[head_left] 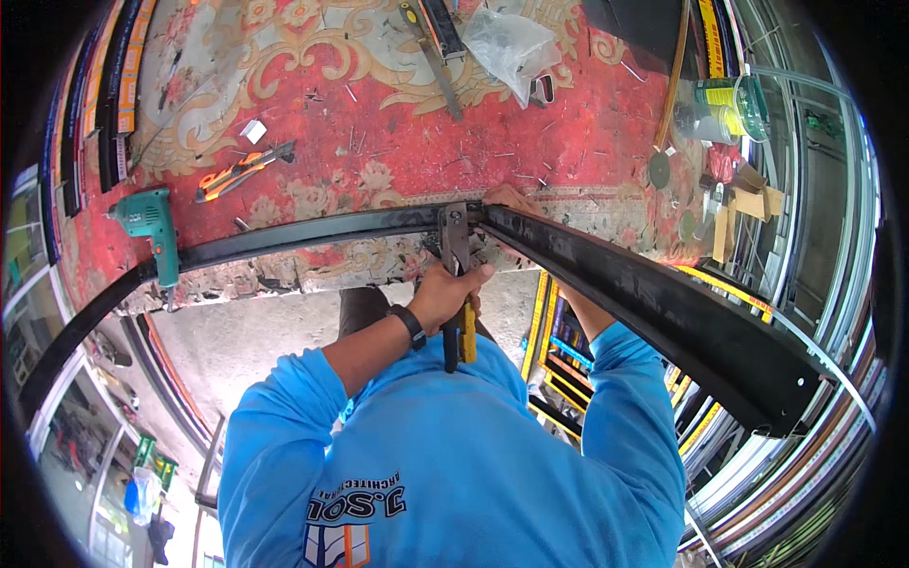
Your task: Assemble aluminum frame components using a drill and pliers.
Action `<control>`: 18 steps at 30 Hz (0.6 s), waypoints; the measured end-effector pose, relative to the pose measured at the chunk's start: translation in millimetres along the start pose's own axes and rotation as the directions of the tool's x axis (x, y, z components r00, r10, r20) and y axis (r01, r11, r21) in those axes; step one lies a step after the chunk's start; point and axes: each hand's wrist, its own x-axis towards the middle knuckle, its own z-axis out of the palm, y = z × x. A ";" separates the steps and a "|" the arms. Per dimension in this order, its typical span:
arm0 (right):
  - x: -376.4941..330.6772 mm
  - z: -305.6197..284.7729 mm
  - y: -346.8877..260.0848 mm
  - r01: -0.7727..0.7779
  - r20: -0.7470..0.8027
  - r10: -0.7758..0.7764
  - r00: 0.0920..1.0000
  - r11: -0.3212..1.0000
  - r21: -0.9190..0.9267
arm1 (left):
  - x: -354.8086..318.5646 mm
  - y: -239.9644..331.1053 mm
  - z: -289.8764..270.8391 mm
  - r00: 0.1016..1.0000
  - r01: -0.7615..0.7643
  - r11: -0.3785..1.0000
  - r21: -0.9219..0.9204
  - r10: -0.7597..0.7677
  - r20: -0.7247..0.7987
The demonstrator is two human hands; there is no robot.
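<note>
My left hand [442, 295], with a dark band at the wrist, is wrapped round the handles of a hand riveter [455, 244]. The riveter has a flat grey metal head and black and yellow grips. Its head stands against the corner where two black metal profiles meet: one long profile [322, 228] runs left along the table edge, and a wider profile [653, 293] slants toward me on the right. My right hand [512, 197] grips the wider profile near this corner from its far side. The profile hides part of that hand and its forearm.
A green drill [150, 225] lies across the left profile. On the patterned red cloth [407, 142] are an orange cutter knife [244, 171], a long flat tool [434, 66], a plastic bag [511, 47] and scattered thin pins. Clear containers [734, 106] stand right; profiles are racked below.
</note>
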 end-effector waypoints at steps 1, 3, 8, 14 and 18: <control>1.7 3.0 -3.1 0.000 0.000 0.000 1.000 1.000 0.005 | 2.2 -13.2 -9.1 1.000 0.001 1.000 0.003 -0.001 -0.008; 5.7 5.1 -4.4 0.002 0.003 -0.002 1.000 1.000 0.013 | 9.3 -46.8 -45.7 0.774 -0.571 0.607 0.553 0.623 0.115; -5.3 -6.0 -6.1 -0.026 -0.013 0.026 1.000 1.000 0.005 | -49.6 60.7 -79.4 0.908 0.181 0.792 0.583 -0.363 0.211; -2.3 -7.2 -4.1 -0.042 0.008 0.042 0.999 0.999 -0.005 | -38.2 4.4 -52.5 0.947 0.015 0.990 0.141 -0.059 0.315; -4.9 -7.1 -5.7 -0.055 0.035 0.056 0.998 0.998 -0.013 | -34.4 -6.0 -18.2 0.954 0.162 0.908 -0.387 -0.044 0.296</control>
